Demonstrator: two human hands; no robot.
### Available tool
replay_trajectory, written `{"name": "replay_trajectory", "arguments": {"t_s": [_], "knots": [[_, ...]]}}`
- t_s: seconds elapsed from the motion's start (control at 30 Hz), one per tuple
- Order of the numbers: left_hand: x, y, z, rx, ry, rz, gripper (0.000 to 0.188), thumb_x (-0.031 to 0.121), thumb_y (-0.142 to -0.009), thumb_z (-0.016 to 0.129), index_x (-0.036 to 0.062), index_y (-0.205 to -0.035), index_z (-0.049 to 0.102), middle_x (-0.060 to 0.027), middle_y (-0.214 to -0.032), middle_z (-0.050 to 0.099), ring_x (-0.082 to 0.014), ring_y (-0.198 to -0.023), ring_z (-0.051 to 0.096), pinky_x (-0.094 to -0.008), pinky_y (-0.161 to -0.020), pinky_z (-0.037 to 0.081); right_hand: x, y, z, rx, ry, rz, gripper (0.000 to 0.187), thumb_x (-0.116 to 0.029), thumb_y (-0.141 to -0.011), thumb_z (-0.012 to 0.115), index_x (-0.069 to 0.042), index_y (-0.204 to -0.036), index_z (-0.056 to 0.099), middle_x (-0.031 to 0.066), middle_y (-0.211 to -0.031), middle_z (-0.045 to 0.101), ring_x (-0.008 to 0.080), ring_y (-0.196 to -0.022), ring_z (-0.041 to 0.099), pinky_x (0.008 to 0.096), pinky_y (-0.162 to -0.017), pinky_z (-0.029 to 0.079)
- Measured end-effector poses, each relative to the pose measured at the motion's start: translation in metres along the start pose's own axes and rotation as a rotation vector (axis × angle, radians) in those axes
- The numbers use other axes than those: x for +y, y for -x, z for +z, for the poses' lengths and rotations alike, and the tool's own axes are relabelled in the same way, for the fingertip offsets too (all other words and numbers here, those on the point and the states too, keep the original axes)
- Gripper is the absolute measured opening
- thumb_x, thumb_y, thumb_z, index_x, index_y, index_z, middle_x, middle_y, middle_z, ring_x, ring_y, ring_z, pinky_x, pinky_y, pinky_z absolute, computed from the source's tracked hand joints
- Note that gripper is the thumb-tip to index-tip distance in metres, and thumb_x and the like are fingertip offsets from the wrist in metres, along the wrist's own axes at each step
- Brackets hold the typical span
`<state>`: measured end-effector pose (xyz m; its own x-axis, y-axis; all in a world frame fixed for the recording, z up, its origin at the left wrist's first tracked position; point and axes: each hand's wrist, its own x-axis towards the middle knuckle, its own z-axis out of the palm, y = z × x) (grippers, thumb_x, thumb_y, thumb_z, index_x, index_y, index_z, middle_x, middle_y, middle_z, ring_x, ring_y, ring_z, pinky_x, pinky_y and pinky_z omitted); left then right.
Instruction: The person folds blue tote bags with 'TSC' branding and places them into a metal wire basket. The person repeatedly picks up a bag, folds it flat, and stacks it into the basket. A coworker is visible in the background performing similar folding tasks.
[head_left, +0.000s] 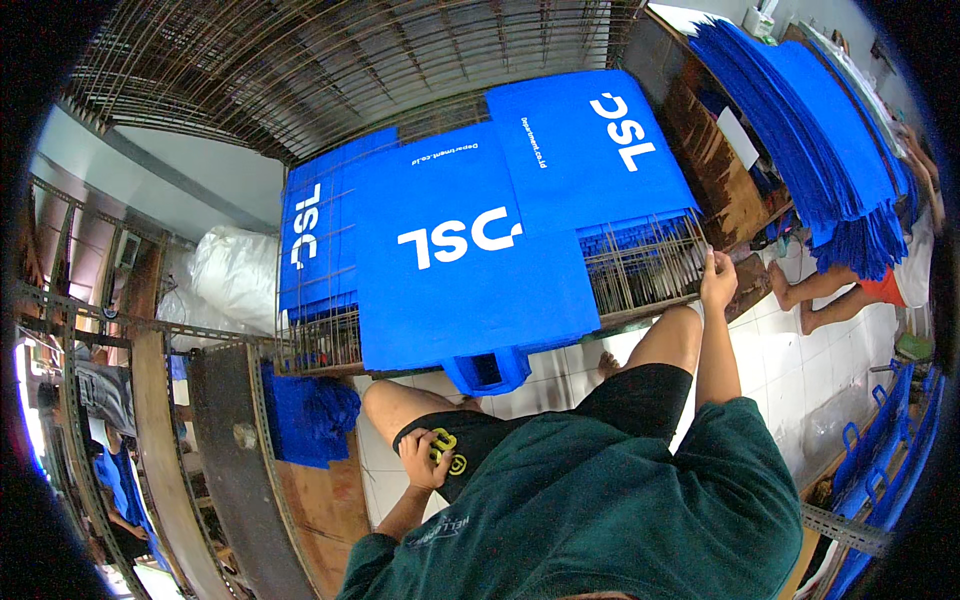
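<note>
My left hand lies on my left thigh, its fingers apart on the black shorts, holding nothing. My right hand is raised beside the right front corner of a wire rack, fingertips drawn together. Whatever they might hold is too small to make out. Blue fabric bags with white print cover the rack in front of me. The middle bag lies nearest, its handle loop hanging over the front edge. Another bag lies at the right, and a third bag at the left.
More wire racks tilt up behind the bags. A thick stack of blue fabric hangs at the far right, near another person's legs. White plastic bulges at the left. Blue cloth lies low beside a metal-framed shelf.
</note>
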<state>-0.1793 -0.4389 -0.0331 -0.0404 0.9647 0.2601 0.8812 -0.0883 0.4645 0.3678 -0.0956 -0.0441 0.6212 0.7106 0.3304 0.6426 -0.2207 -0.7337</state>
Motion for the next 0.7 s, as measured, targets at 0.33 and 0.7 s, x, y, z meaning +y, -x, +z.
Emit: {"name": "replay_trajectory", "arguments": {"t_s": [0.33,0.7], "knots": [[0.002,-0.001,-0.004,-0.019,0.018,-0.034,0.041,0.034,-0.068,0.065,0.0074,-0.098,0.056,-0.0139,-0.098,0.051,-0.0333,-0.089,0.047,-0.0436,-0.077,0.035,0.003,-0.001,0.0,-0.03,-0.012,-0.004,0.034,-0.035,-0.084,0.062,-0.002,-0.094,0.066,0.0142,-0.088,0.067,0.0242,-0.083,0.063,0.0342,-0.076,0.047],[-0.003,0.002,0.0,-0.005,0.013,-0.018,0.042,0.039,-0.071,0.063,0.0069,-0.098,0.056,-0.0144,-0.098,0.051,-0.0334,-0.088,0.047,-0.0437,-0.077,0.035,0.005,-0.002,0.002,-0.027,0.001,0.005,0.036,-0.038,-0.083,0.062,-0.004,-0.095,0.066,0.0154,-0.086,0.067,0.0277,-0.081,0.064,0.0366,-0.074,0.047]]}}
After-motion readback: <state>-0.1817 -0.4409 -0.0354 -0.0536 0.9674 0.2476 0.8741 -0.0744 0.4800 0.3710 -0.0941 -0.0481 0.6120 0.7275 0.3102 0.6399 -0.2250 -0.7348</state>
